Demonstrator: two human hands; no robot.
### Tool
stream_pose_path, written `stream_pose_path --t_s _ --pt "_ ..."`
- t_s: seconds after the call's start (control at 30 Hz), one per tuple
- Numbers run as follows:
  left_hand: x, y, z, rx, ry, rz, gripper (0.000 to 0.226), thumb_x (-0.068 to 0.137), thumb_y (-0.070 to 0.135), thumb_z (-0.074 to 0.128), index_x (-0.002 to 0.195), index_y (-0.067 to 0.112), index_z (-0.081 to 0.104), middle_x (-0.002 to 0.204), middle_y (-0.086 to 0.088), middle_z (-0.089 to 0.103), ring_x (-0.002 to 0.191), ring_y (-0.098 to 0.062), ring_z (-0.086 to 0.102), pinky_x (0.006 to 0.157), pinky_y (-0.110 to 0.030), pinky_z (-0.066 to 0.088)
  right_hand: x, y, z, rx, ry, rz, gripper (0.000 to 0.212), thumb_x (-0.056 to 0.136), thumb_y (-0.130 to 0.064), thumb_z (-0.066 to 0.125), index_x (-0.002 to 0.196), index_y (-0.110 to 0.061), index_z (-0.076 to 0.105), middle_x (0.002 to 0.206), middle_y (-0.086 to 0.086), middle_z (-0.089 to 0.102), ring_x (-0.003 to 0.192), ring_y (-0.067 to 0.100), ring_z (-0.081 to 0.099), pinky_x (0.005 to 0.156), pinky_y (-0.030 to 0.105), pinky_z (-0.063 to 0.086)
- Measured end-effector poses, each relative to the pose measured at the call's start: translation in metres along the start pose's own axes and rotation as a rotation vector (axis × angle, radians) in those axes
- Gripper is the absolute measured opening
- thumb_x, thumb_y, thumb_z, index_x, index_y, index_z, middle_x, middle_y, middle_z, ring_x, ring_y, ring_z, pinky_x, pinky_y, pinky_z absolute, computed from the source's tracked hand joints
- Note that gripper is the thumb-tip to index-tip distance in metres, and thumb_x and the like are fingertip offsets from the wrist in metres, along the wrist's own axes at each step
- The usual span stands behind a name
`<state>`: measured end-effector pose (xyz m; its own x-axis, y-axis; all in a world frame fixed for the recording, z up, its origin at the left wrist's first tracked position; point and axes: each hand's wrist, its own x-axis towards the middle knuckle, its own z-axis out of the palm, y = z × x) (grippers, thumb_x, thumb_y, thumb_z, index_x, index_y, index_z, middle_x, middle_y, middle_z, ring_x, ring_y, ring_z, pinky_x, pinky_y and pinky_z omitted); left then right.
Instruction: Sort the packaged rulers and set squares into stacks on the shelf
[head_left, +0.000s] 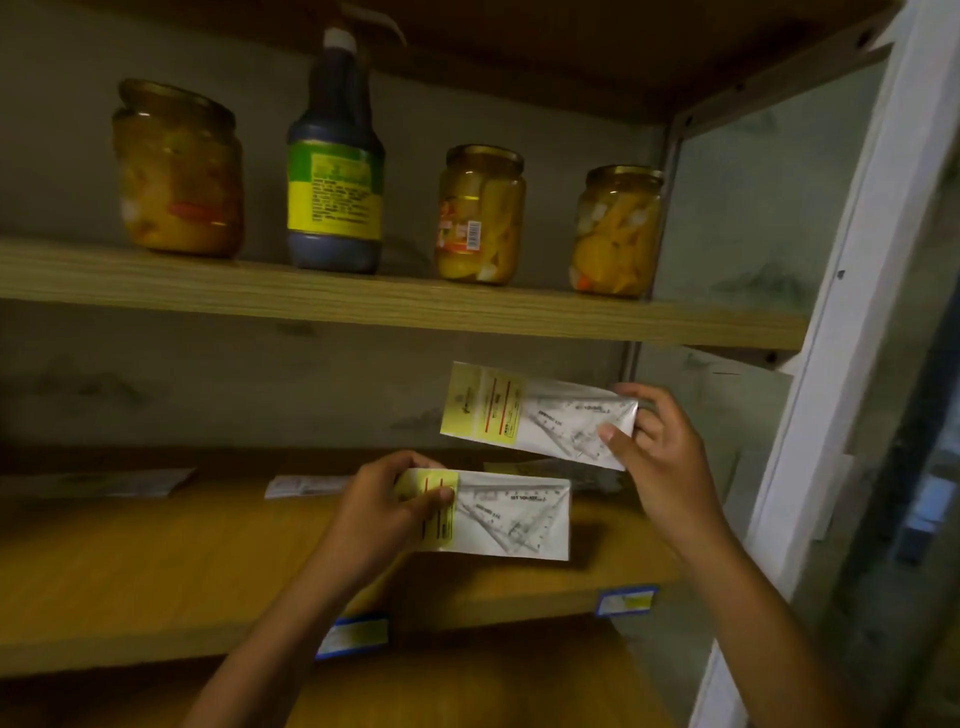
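My left hand pinches the yellow-labelled end of a packaged set square, held flat just above the wooden middle shelf. My right hand grips the right end of a second packaged set square, held higher, in front of the shelf's back wall. More flat packages lie at the back of the shelf: one at the far left, one near the middle, and another partly hidden behind the packs I hold.
The shelf above carries three jars of yellow pickles and a dark sauce bottle. Blue price tags sit on the middle shelf's front edge. A white frame post stands at the right.
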<state>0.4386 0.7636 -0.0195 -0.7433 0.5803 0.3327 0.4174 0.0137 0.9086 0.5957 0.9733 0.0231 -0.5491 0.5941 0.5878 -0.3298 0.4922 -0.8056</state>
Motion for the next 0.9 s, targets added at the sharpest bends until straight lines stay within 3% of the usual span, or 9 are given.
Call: stream_pose_path --t_s 0.17,0.3,0.37,0.47,0.5,0.6,0.73,0.83,0.9 --pt "0.042 -0.019 0.014 0.105 0.033 -0.016 0.01 0.081 0.022 0.076 0.087 0.027 0.07 0.086 0.002 0.072 0.079 -0.012 0.07 0.065 -0.032 0.059 0.049 0.049 -0.005 -0.045 0.022 -0.017 0.034 0.089 0.005 0.065 0.114 -0.016 0.058 0.108 0.0 0.07 0.101 0.009 0.069 0.08 0.021 0.056" --pt "0.058 -0.031 0.021 0.145 0.022 -0.015 0.009 0.082 0.024 0.075 0.088 0.027 0.069 0.085 0.004 0.071 0.08 -0.01 0.068 0.067 -0.029 0.056 0.081 0.095 -0.009 -0.192 -0.022 0.017 0.035 0.087 0.005 0.065 0.115 -0.015 0.059 0.109 0.009 0.068 0.102 0.025 0.066 0.086 0.044 0.055" --pt "0.063 -0.032 0.021 0.172 0.038 0.008 0.008 0.083 0.024 0.075 0.088 0.027 0.068 0.083 0.004 0.071 0.078 -0.01 0.067 0.065 -0.028 0.055 0.089 0.114 -0.012 -0.237 -0.04 0.078 0.034 0.087 0.004 0.064 0.114 -0.016 0.06 0.107 0.006 0.067 0.101 0.027 0.064 0.083 0.039 0.054" --pt "0.065 -0.032 0.019 0.216 0.066 0.018 0.008 0.083 0.023 0.074 0.088 0.023 0.068 0.082 0.001 0.069 0.077 -0.012 0.065 0.066 -0.035 0.053 0.098 0.136 -0.017 -0.348 -0.122 0.136 0.033 0.081 -0.003 0.065 0.11 -0.018 0.062 0.103 -0.01 0.063 0.105 0.02 0.06 0.078 0.015 0.048" --pt "0.066 -0.033 0.018 0.231 0.076 0.015 0.008 0.083 0.023 0.075 0.088 0.023 0.068 0.081 0.0 0.069 0.076 -0.013 0.065 0.066 -0.036 0.053 0.101 0.141 -0.018 -0.395 -0.15 0.162 0.032 0.079 -0.004 0.065 0.108 -0.02 0.063 0.102 -0.012 0.063 0.105 0.02 0.06 0.078 0.014 0.047" --pt "0.066 -0.037 0.017 0.24 0.111 0.01 0.009 0.082 0.021 0.076 0.083 0.023 0.068 0.075 0.0 0.069 0.071 -0.015 0.065 0.062 -0.034 0.052 0.107 0.156 -0.02 -0.509 -0.181 0.218 0.029 0.081 -0.007 0.064 0.105 -0.022 0.065 0.105 -0.001 0.068 0.106 0.024 0.064 0.087 0.031 0.049" --pt "0.067 -0.037 0.02 0.221 0.124 -0.034 0.01 0.083 0.02 0.074 0.084 0.026 0.066 0.077 0.001 0.068 0.071 -0.014 0.065 0.056 -0.027 0.049 0.108 0.165 -0.018 -0.735 -0.241 0.238 0.028 0.091 -0.015 0.06 0.118 -0.019 0.066 0.119 0.004 0.066 0.111 0.024 0.062 0.083 0.023 0.044" --pt "0.067 -0.035 0.02 0.214 0.138 -0.045 0.012 0.084 0.019 0.074 0.083 0.026 0.064 0.075 0.0 0.068 0.07 -0.015 0.065 0.056 -0.028 0.049 0.106 0.166 -0.015 -0.856 -0.256 0.135 0.024 0.093 -0.024 0.058 0.113 -0.017 0.07 0.116 0.004 0.071 0.109 0.026 0.064 0.087 0.027 0.045" --pt "0.066 -0.032 0.021 0.214 0.141 -0.047 0.011 0.084 0.019 0.074 0.083 0.025 0.064 0.078 -0.002 0.068 0.073 -0.015 0.065 0.059 -0.029 0.05 0.103 0.169 -0.014 -0.934 -0.28 0.097 0.042 0.087 -0.042 0.044 0.107 -0.017 0.072 0.108 0.006 0.074 0.102 0.029 0.066 0.084 0.032 0.046"
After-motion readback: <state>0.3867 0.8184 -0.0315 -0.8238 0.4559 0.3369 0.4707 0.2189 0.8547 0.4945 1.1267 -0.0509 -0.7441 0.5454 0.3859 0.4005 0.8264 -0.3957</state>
